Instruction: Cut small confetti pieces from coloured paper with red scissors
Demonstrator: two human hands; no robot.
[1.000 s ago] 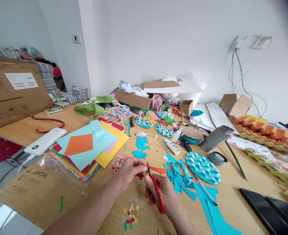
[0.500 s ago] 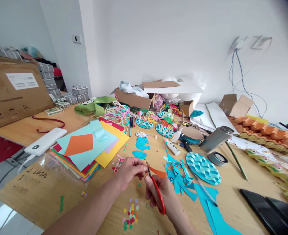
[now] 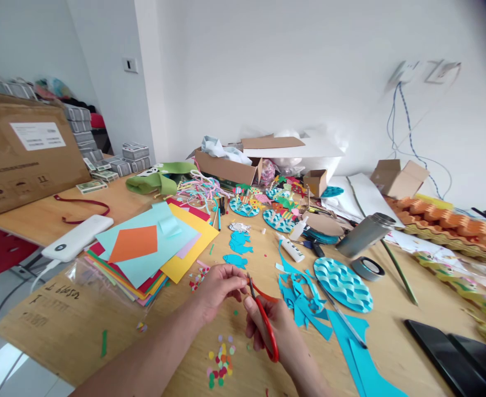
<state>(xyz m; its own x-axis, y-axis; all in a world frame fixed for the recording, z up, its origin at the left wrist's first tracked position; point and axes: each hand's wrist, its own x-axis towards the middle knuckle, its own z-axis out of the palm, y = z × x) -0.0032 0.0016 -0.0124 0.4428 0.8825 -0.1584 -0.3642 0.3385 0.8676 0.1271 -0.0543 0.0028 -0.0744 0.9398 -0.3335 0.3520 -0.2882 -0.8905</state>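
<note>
My right hand is wrapped round a pair of red-handled scissors, their narrow blades pointing up and away from me. My left hand pinches a piece of orange paper at the scissor tips; only a thin curved edge of it shows behind the blades. Beyond my hands lie blue paper fish in a column. Small coloured paper dots are scattered on the table below my hands. Blue paper scraps lie right of the scissors.
Coloured paper sheets are stacked at left, beside a white power bank. A blue wavy-patterned oval, a glue bottle, a roll of tape and a metal flask stand or lie at right. Cardboard boxes line the wall.
The orange paper has turned, from a broader face showing to a thin curved edge. My hands and the scissors have barely moved.
</note>
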